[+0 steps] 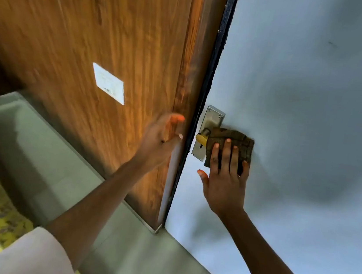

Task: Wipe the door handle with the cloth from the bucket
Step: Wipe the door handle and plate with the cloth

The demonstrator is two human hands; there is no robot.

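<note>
Big pale blue door (307, 96) fills the right of the frame, wooden panel (85, 32) on the left, its white label (108, 83) too blurred to read. Centre frame, the metal plate (209, 122) shows, but the door handle (203, 138) is mostly hidden under the brown cloth (232, 139); only a yellow stub pokes out. Right hand (225, 179) presses flat, fingers spread over the cloth, thumb out wide. Left hand (163, 141) is open, holding nothing, palm near the panel's edge. Both sleeves cut off at bottom.
</note>
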